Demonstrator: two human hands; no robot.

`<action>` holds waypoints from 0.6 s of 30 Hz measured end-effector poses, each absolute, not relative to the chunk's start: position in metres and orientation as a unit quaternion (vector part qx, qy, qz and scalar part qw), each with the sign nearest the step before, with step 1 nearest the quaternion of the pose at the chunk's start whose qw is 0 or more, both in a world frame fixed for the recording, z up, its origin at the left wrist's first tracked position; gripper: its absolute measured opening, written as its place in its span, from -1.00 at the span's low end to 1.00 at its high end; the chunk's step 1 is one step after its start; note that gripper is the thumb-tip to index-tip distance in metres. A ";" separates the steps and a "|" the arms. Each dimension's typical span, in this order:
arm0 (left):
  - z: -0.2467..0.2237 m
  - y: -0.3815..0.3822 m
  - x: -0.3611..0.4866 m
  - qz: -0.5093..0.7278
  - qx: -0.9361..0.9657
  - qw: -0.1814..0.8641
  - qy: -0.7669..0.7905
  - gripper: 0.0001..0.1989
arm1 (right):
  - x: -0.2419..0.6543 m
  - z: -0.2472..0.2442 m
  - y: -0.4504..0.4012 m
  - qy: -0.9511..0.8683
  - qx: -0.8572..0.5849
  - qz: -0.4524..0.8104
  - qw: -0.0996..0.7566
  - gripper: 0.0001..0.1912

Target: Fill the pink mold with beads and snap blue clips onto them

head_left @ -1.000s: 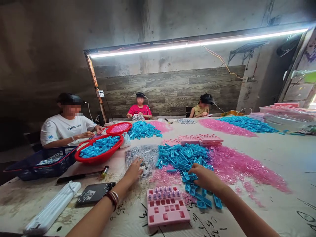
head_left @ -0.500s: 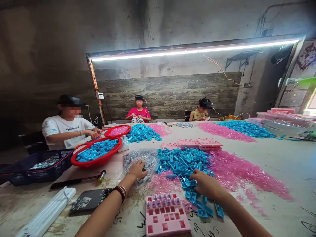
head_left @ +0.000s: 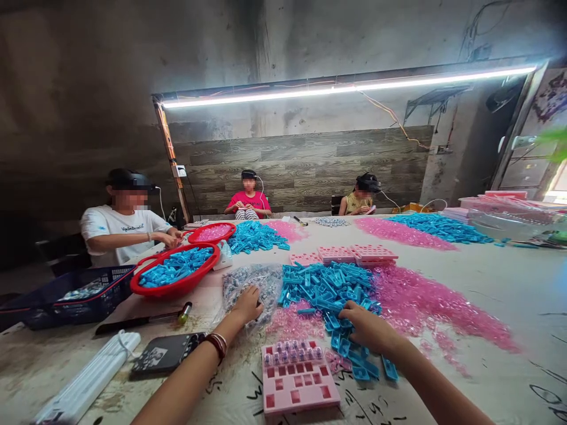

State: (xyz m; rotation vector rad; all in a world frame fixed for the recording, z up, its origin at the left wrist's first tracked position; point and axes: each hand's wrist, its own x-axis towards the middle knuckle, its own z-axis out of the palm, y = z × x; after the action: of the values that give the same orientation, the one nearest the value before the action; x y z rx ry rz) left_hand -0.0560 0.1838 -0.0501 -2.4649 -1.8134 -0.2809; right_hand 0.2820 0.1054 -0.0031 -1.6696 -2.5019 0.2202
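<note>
My left hand [head_left: 247, 304] rests on a clear plastic bag [head_left: 233, 283] full of small silvery parts. Its fingers are curled down among them, and what they grip is hidden. Over the near side of a heap of blue plastic pieces [head_left: 328, 283], my right hand [head_left: 365, 323] has its fingers bent inward; their tips are partly hidden, so I cannot make out what is in them. Between my forearms lies a pink tray [head_left: 297, 392] with square recesses. Small clear parts [head_left: 292, 352] fill rows at its far end.
Pink translucent pieces [head_left: 434, 304] spread to the right. Pink trays [head_left: 339, 254] lie behind the blue heap. At left are a red basket [head_left: 211, 268], a dark blue crate [head_left: 88, 307], a hammer [head_left: 146, 321], a black box [head_left: 163, 354] and a white bar [head_left: 91, 375]. Three people sit across the table.
The view has shifted slightly. Both hands stay at nearly the same places, my left on the bag and my right at the blue heap.
</note>
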 end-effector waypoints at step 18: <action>-0.058 0.185 -0.063 -0.101 -0.794 0.022 -0.599 -0.52 | 0.279 0.005 0.099 -0.826 -0.556 0.073 0.056 -0.52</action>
State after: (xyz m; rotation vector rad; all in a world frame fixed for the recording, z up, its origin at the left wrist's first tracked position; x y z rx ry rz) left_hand -0.0631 0.1845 -0.0583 -2.4604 -1.8543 -0.3132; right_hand 0.2788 0.0991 0.0053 -1.6856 -2.5073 0.2223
